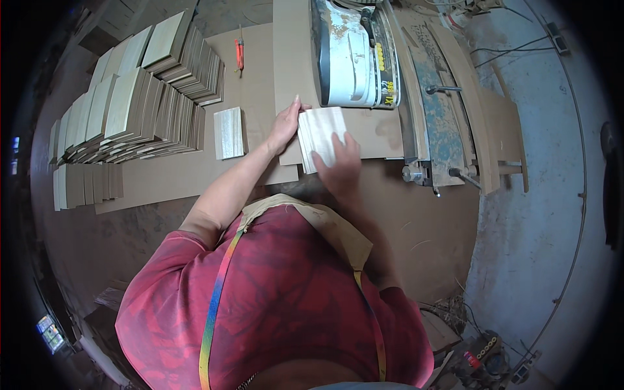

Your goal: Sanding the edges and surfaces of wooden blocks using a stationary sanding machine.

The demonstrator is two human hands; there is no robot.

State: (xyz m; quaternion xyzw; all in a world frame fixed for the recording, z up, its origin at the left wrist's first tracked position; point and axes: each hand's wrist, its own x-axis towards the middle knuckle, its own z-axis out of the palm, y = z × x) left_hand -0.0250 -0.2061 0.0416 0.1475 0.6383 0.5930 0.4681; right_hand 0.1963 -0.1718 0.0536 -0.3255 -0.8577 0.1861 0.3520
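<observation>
A small stack of thin, pale wooden boards (320, 133) is between my hands at the front of the cardboard-covered bench. My left hand (285, 127) steadies its left edge, with some fingers hidden behind it. Across its lower right part my right hand (340, 159) grips, slightly blurred, the thumb on the top face. Left of my left forearm, another short stack of pale boards (228, 132) rests on the cardboard. Just beyond the held boards stands a white, dusty machine (350, 55) with a black base.
Tall rows of stacked wooden boards (133, 107) fill the bench's left side. An orange-handled tool (240, 53) lies on the cardboard (257, 49). On the right stand a worn blue metal machine bed (434, 97) with levers, and a pale wall (543, 162) with cables.
</observation>
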